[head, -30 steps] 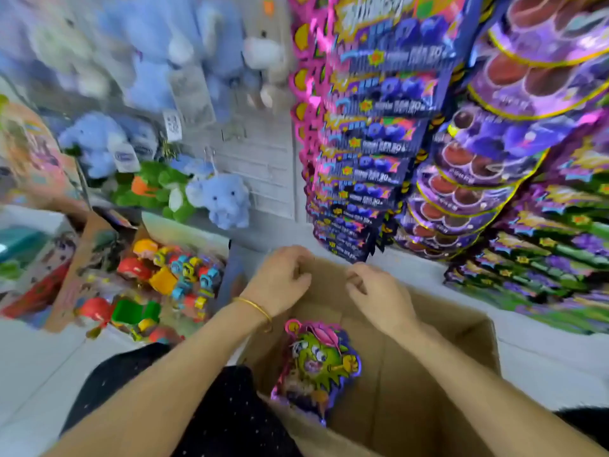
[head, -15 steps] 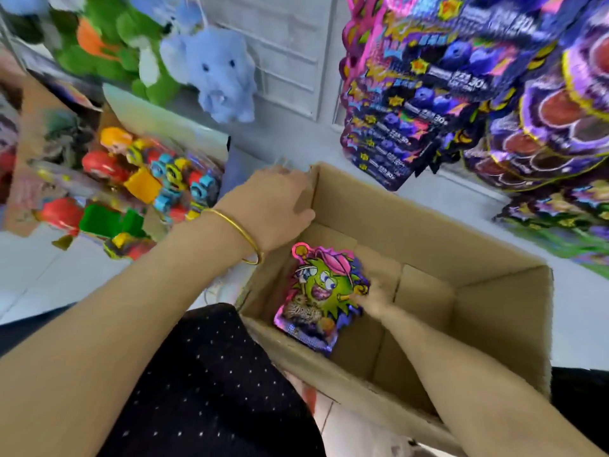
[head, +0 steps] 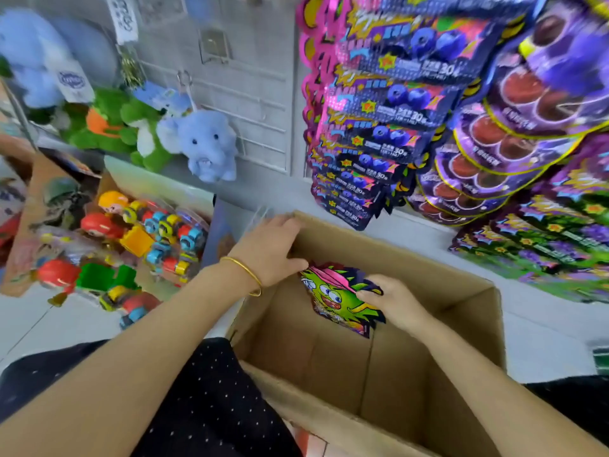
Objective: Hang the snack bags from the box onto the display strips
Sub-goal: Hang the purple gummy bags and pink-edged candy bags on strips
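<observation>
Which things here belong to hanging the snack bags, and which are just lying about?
Job: green monster-face foil snack bag, pinched by right hand; brown cardboard box, left hand gripping its rim; hanging purple blueberry snack bags.
Lying about: blue plush elephant; green plush toy; colourful plastic toy vehicles.

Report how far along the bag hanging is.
Done: rows of snack bags already hang at the right. In hand: the right hand grips a green bag inside the box, while the left hand holds the box's rim. Left: this bag is not yet hung. No other bag shows in the box, so it may be the last.
</observation>
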{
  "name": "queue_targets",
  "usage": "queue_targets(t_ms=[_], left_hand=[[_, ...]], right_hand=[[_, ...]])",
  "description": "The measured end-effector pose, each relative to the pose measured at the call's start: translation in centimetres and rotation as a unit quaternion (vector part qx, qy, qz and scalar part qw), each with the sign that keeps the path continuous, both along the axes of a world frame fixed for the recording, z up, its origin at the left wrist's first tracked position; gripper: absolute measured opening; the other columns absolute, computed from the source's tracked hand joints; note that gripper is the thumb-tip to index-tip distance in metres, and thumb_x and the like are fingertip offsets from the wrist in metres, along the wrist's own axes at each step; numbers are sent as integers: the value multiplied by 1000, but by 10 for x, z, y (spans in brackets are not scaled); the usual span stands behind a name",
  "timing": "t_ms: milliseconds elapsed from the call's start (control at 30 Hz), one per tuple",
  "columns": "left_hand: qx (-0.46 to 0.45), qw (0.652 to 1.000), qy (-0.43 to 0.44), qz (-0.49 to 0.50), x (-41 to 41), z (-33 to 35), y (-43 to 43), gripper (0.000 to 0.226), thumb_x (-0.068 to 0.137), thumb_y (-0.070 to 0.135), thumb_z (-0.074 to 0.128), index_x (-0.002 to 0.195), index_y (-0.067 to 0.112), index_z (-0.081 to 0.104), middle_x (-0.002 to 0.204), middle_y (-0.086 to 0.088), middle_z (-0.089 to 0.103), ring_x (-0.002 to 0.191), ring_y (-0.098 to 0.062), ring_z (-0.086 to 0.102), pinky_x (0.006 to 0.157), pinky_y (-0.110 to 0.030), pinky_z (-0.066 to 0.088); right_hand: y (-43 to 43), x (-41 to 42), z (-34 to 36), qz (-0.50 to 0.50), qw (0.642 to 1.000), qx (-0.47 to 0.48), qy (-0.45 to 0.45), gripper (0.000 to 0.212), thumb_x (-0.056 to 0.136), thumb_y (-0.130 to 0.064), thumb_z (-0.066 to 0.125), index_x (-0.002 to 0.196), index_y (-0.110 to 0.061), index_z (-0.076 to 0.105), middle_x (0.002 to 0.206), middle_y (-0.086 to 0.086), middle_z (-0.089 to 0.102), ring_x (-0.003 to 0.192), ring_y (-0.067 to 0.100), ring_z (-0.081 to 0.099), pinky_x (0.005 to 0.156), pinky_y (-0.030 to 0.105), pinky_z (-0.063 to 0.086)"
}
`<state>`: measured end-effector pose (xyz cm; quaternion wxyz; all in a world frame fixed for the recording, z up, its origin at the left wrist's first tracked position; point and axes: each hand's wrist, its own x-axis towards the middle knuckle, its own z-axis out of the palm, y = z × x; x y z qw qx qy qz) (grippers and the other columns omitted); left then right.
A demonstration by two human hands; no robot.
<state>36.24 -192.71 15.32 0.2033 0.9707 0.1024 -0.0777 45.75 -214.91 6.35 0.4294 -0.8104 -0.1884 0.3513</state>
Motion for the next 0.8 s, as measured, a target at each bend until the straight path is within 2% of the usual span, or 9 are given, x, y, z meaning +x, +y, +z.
queue_targets(t_ms=[100, 233, 333, 433, 500, 600, 667, 733, 800], left_hand=[[-32, 999, -21, -18, 2, 14, -18, 70, 76, 43, 62, 136, 17, 39, 137, -9, 46, 126, -28, 41, 106, -37, 33], [-113, 987, -111, 6, 6, 43, -41, 51, 73, 41, 53, 113, 11, 58, 106, -8, 64, 97, -23, 58, 85, -33, 44], [-106, 982, -156, -6, 9, 80, -47, 32, 84, 29, 58, 98, 0, 61, 80, -6, 56, 77, -17, 48, 65, -24, 29], [-57, 978, -192, -60, 18, 132, -44, 30, 84, 30, 57, 86, 0, 58, 65, 9, 43, 72, -15, 43, 60, -22, 23], [-16, 971, -224, -81, 28, 173, -39, 31, 82, 32, 59, 83, 1, 59, 65, 10, 41, 71, -14, 42, 58, -22, 20], [0, 967, -236, -92, 43, 246, -35, 18, 85, 21, 62, 72, 16, 52, 66, 6, 40, 72, -16, 42, 60, -25, 28], [-67, 959, -261, -89, 52, 299, -33, 19, 84, 16, 64, 71, 24, 52, 69, 4, 48, 67, -8, 48, 62, -22, 37], [-143, 924, -347, -67, 64, 350, -28, 5, 83, 10, 63, 88, 13, 64, 77, 0, 58, 59, 6, 52, 62, -10, 42], [-160, 883, -440, -17, 82, 393, -18, 18, 85, 5, 60, 103, 1, 62, 89, -12, 64, 70, 4, 59, 73, -15, 47]], right_hand=[[-15, 10, 59, 42, 997, 5, -60, 16, 88, -9, 61, 88, -24, 65, 88, -11, 65, 75, -6, 60, 72, 10, 45], [-28, 19, 122, 53, 992, 7, -114, 13, 88, -17, 62, 100, -14, 66, 103, 1, 64, 95, 16, 59, 76, 13, 42], [-28, 18, 171, 67, 985, 24, -158, 20, 86, -21, 65, 104, -25, 61, 100, -11, 55, 100, 8, 51, 78, 9, 38], [-17, 18, 225, 44, 970, 93, -218, 37, 81, -19, 70, 116, -21, 59, 105, -3, 59, 101, 6, 56, 82, 6, 41], [-5, 22, 265, 59, 943, 100, -311, 29, 82, -17, 69, 109, -8, 64, 96, 1, 62, 92, 10, 58, 71, 7, 41], [13, 37, 325, 55, 900, 122, -414, 38, 83, -26, 68, 94, 10, 62, 86, 23, 60, 81, 25, 57, 72, 36, 38], [19, 48, 371, 40, 875, 137, -463, 38, 84, -29, 66, 92, 8, 63, 82, 21, 59, 76, 24, 54, 68, 37, 36], [24, 57, 415, 39, 852, 150, -501, 23, 85, -24, 66, 91, -3, 67, 80, 10, 65, 78, 22, 58, 73, 35, 42], [31, 62, 456, 38, 828, 146, -540, 12, 86, -23, 65, 86, -11, 68, 66, -2, 56, 67, 14, 51, 61, 27, 37]])
